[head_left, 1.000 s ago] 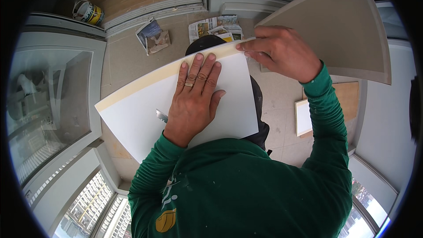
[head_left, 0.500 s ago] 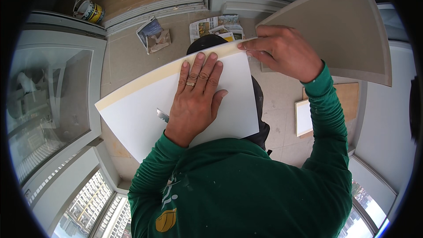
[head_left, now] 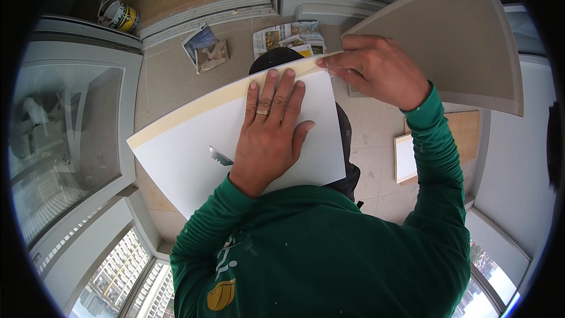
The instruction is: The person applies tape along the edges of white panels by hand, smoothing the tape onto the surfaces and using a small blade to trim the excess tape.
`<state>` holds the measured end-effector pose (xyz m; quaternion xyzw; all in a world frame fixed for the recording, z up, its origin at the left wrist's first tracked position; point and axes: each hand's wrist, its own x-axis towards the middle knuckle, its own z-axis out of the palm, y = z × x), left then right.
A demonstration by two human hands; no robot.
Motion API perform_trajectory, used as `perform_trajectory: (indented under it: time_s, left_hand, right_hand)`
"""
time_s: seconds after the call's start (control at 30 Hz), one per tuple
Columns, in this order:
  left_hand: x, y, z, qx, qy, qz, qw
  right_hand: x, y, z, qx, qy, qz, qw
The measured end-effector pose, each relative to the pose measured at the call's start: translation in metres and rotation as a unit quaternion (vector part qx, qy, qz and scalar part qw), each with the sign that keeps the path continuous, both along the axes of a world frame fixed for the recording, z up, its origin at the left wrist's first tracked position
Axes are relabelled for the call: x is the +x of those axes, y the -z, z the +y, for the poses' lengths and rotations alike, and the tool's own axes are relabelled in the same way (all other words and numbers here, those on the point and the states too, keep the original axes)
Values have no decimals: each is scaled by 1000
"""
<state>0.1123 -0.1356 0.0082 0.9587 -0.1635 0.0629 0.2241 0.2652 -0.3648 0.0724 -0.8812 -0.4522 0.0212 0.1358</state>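
Observation:
Across my lap lies a white board (head_left: 188, 147), with a strip of cream masking tape (head_left: 194, 108) along its far edge. My left hand (head_left: 272, 123) is flat on the board, fingers stretched out and their tips on the tape. At the board's far right corner, my right hand (head_left: 376, 70) pinches the tape's end between thumb and fingers; part of that end is hidden by the hand. A small metal utility blade (head_left: 220, 156) rests on the board to the left of my left wrist.
Newspaper sheets (head_left: 291, 35) and a folded printed paper (head_left: 206, 50) lie on the tiled floor ahead. A large taped grey panel (head_left: 435, 41) leans at the right. Below it are a small white panel (head_left: 405, 158) and a brown board (head_left: 462, 135). A paint bucket (head_left: 119, 16) stands far left.
My left hand has slid a little to the right along the tape, uncovering more of the blade. My right hand keeps its pinch at the corner.

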Motion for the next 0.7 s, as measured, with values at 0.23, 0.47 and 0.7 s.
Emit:
perform_trajectory:
  time_s: [0.23, 0.47, 0.7]
  left_hand:
    - [7, -1, -10, -8, 19, -3, 1000]
    - [7, 2, -11, 3, 15, -4, 1000]
    - [7, 1, -12, 7, 13, 1, 1000]
  right_hand:
    - [-2, 0, -1, 12, -3, -18, 1000]
    - [-6, -2, -2, 18, -4, -38, 999]
    - [-7, -1, -3, 28, -4, -36, 999]
